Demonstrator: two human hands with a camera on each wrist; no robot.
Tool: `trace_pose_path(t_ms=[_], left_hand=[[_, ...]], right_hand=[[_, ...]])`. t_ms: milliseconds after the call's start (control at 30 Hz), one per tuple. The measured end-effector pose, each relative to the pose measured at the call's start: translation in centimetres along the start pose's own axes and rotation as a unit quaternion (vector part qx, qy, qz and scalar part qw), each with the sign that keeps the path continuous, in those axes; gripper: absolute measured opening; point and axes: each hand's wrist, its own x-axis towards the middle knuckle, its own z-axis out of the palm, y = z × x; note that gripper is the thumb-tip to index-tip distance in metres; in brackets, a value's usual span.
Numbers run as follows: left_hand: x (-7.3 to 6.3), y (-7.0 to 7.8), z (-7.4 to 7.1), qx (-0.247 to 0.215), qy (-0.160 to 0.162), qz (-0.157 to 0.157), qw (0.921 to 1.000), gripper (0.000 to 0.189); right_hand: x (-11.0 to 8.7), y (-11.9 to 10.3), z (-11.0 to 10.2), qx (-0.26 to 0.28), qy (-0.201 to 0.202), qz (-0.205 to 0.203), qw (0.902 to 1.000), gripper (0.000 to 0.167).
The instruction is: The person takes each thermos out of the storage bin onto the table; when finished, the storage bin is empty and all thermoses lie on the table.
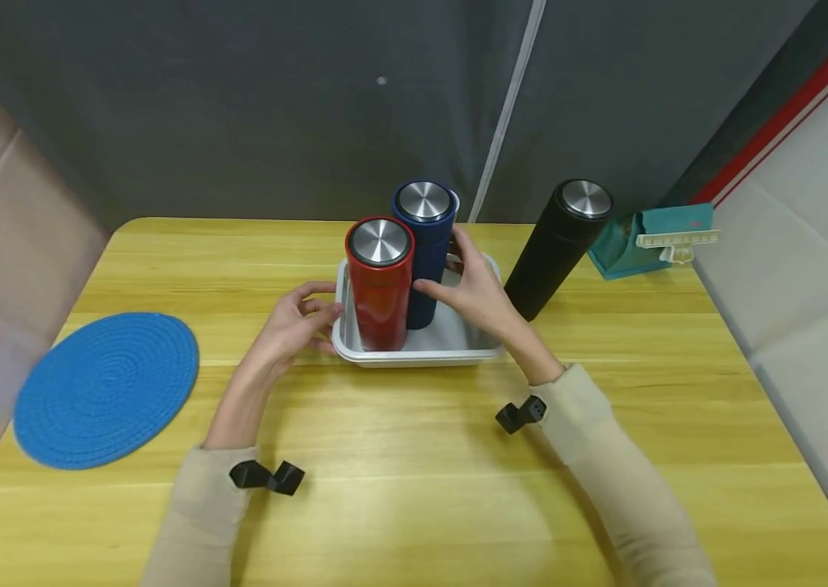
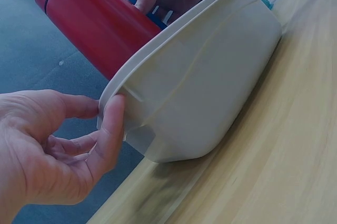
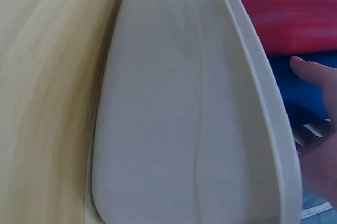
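Observation:
A pale grey tray (image 1: 436, 357) with raised walls stands on the wooden table, holding two upright thermos bottles. The red thermos (image 1: 383, 306) is at its front left; the blue thermos (image 1: 431, 254), with a steel-topped lid and a side loop, stands just behind. My left hand (image 1: 298, 322) pinches the tray's left rim between thumb and fingers, as the left wrist view shows closely. My right hand (image 1: 485, 293) reaches over the tray's right side and holds the blue thermos, thumb on its front and fingers by the loop. Those fingertips are partly hidden.
A black thermos (image 1: 555, 257) stands right of the tray. Beyond it is a teal pouch (image 1: 622, 249) with a pale clip (image 1: 678, 242). At the left lies a round blue woven mat (image 1: 108, 391). A dark grey curtain (image 1: 274, 114) hangs behind the table.

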Motion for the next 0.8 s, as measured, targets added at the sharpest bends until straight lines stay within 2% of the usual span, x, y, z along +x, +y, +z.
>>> trace_pose_path(t_ms=[267,500,800], left_hand=[[0.0,0.1,0.0,-0.003,-0.001,0.002,1.0000,0.046],[-0.1,-0.1,-0.1,0.000,-0.001,-0.001,1.0000,0.047],[0.0,-0.1,0.0,-0.008,0.002,0.000,1.0000,0.047]], right_hand=[[0.0,-0.2,0.3,0.009,0.010,0.019,0.9997,0.073],[0.7,3.8,0.2,0.029,0.032,0.008,0.9990,0.082],[0.6,4.1,0.3,0.016,0.069,-0.014,0.9974,0.077]])
